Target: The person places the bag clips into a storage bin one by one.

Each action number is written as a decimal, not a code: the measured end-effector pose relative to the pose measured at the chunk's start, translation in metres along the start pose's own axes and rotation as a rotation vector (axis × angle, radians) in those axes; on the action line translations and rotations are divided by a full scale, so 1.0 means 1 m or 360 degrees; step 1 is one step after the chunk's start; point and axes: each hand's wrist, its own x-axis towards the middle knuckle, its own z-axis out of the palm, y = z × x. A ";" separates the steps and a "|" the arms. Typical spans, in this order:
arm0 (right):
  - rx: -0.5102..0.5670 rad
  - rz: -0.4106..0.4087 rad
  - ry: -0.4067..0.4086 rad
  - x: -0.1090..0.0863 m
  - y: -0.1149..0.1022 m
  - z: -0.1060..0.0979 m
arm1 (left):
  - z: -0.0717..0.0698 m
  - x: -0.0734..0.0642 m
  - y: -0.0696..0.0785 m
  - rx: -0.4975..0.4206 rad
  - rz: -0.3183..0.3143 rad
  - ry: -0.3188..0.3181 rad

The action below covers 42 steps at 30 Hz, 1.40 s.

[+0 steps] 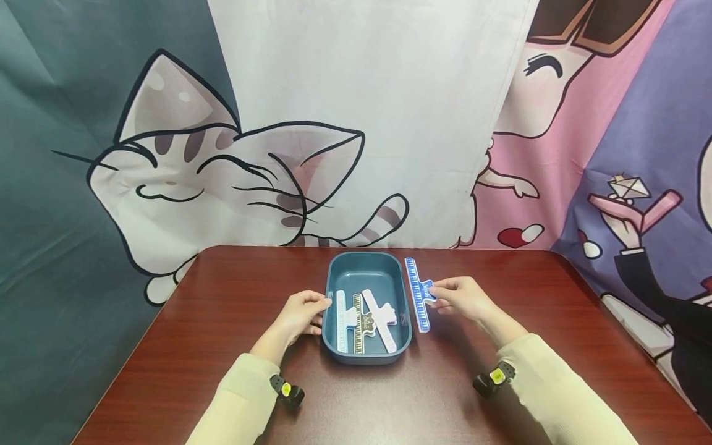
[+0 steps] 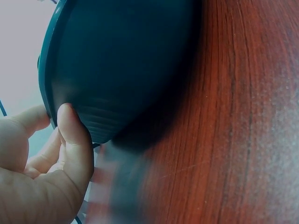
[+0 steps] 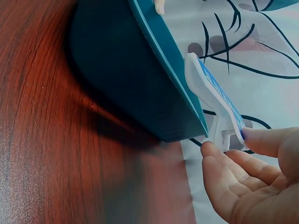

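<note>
A dark teal plastic bin (image 1: 364, 277) stands on the table. My left hand (image 1: 300, 314) grips its left rim; in the left wrist view the thumb (image 2: 72, 123) lies against the bin's outer wall (image 2: 126, 60). Just beyond the bin's right side, my right hand (image 1: 463, 300) pinches a blue ruler clip (image 1: 417, 296) by its handle. The right wrist view shows this clip's white back (image 3: 205, 86) tilted beside the bin's rim (image 3: 163, 60). Inside the bin lie a white ruler clip (image 1: 342, 327), a dark patterned ruler clip (image 1: 358, 327) and a pale pinkish ruler clip (image 1: 381, 321).
The brown wood-grain table (image 1: 267, 272) extends around the bin on all sides. Behind its far edge hangs a cloth backdrop (image 1: 361, 74) with cartoon drawings. A small dark wrist camera (image 1: 289, 393) sits on the left sleeve, another camera (image 1: 491, 381) on the right.
</note>
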 end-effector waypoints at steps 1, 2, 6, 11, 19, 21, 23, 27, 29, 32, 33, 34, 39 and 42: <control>-0.0011 -0.0003 -0.0005 0.000 -0.001 0.001 | 0.000 0.000 0.000 -0.0001 0.0000 -0.0001; -0.0019 -0.0004 -0.0005 0.000 -0.002 0.001 | 0.000 0.000 0.000 -0.0001 0.0001 -0.0001; -0.0042 -0.0023 -0.0027 0.002 -0.005 0.004 | 0.000 0.000 0.000 0.0001 0.0000 -0.0003; -0.0056 -0.0050 -0.0056 0.003 -0.008 0.007 | 0.000 0.000 0.000 -0.0005 -0.0002 -0.0004; -0.0040 -0.0064 -0.0065 0.004 -0.012 0.012 | 0.000 0.000 0.000 -0.0002 0.0020 -0.0003; -0.0056 -0.0061 -0.0069 0.005 -0.014 0.013 | 0.000 0.000 0.000 -0.0004 0.0015 -0.0001; -0.0063 -0.0054 -0.0069 0.004 -0.016 0.014 | 0.000 0.001 0.000 -0.0004 0.0010 0.0002; -0.0071 -0.0048 -0.0088 0.004 -0.020 0.016 | 0.000 0.001 0.000 0.0003 0.0009 0.0002; -0.0078 -0.0049 -0.0100 0.004 -0.021 0.017 | 0.000 0.001 0.000 0.0009 0.0010 0.0002; -0.0090 -0.0041 -0.0104 0.004 -0.024 0.018 | 0.000 0.001 0.000 0.0010 0.0008 0.0002; -0.0096 -0.0039 -0.0107 0.003 -0.025 0.019 | 0.000 0.000 0.000 0.0010 0.0010 0.0001; -0.0102 -0.0033 -0.0108 0.003 -0.025 0.019 | 0.000 0.001 0.000 0.0009 0.0007 0.0000; -0.0110 -0.0029 -0.0131 0.005 -0.025 0.022 | 0.000 0.000 0.000 0.0011 0.0007 -0.0005; -0.0099 -0.0012 -0.0133 0.006 -0.026 0.024 | 0.000 0.000 0.000 0.0007 0.0006 -0.0005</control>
